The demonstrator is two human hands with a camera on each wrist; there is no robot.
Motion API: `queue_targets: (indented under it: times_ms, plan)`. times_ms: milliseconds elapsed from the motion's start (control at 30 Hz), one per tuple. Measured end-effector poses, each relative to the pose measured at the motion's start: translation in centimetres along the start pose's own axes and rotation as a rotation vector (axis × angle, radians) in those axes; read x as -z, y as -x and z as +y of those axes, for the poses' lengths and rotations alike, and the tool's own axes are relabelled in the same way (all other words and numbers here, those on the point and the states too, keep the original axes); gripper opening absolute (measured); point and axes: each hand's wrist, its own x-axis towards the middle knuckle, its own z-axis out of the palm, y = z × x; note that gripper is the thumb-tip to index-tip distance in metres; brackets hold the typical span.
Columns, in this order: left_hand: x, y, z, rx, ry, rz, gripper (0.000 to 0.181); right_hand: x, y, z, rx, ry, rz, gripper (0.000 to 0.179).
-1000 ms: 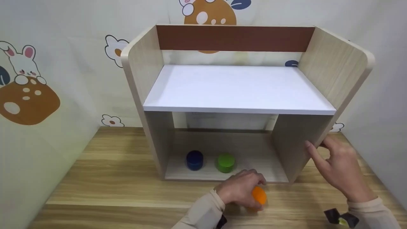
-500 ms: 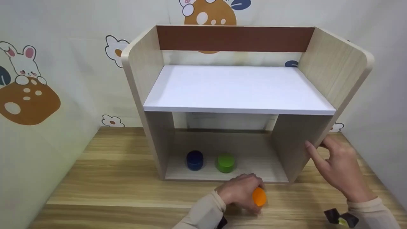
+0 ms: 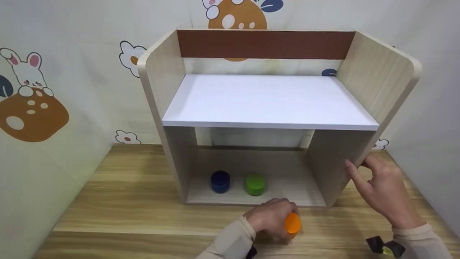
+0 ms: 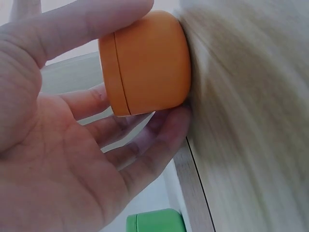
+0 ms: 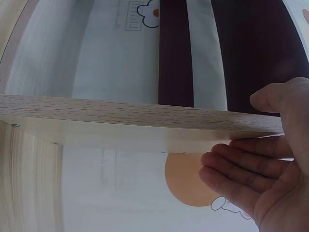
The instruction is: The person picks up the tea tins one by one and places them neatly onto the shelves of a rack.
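Observation:
A small round orange lidded jar [image 3: 293, 223] stands on the table just in front of the shelf unit. My left hand [image 3: 273, 218] holds it, thumb on one side and fingers on the other. In the left wrist view, the lid seam of the orange jar [image 4: 149, 65] shows, its base right at the wood. My right hand [image 3: 386, 190] grips the front edge of the right side panel [image 3: 341, 162], thumb inside and fingers outside. The right wrist view shows the fingers [image 5: 236, 169] fairly straight. On the bottom board sit a blue jar [image 3: 220, 181] and a green jar [image 3: 255, 184].
The wooden shelf unit has a white upper shelf [image 3: 269, 100] and a brown back strip [image 3: 266, 44]. It stands on a wood-grain table [image 3: 125, 216]. Walls with rabbit and flower prints [image 3: 90, 90] rise behind and at both sides.
The left hand and the orange jar have shifted very slightly toward me, and the jar's top now shows more fully. The right hand stays on the panel.

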Motion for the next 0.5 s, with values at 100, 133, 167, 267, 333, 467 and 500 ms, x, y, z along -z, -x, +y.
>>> queue_targets:
  times_ms: [100,133,167,267,333,467,500]
  plan:
    - [0.0,-0.01,0.0,0.004,0.008,0.0,0.05,0.03,0.0,-0.01,0.0,-0.003,-0.005,0.03]
    - [-0.01,-0.02,-0.01,0.002,0.01,0.002,0.05,0.03,0.01,-0.02,0.0,-0.005,-0.006,0.03]
    - [-0.01,-0.03,-0.02,0.0,0.011,0.004,0.049,0.04,0.0,-0.03,0.0,-0.005,-0.006,0.03]
    - [-0.06,-0.01,-0.03,-0.005,0.005,0.013,0.05,0.0,0.02,-0.07,0.005,0.001,0.003,0.028]
    - [-0.11,0.03,-0.04,-0.004,0.001,0.017,0.049,-0.05,0.0,-0.1,0.013,0.01,0.012,0.026]
    - [-0.15,0.1,-0.01,0.012,0.007,0.016,0.051,-0.09,-0.06,-0.15,0.022,0.02,0.019,0.023]
    - [-0.15,0.11,-0.01,0.015,0.009,0.016,0.052,-0.09,-0.05,-0.14,0.021,0.02,0.018,0.023]
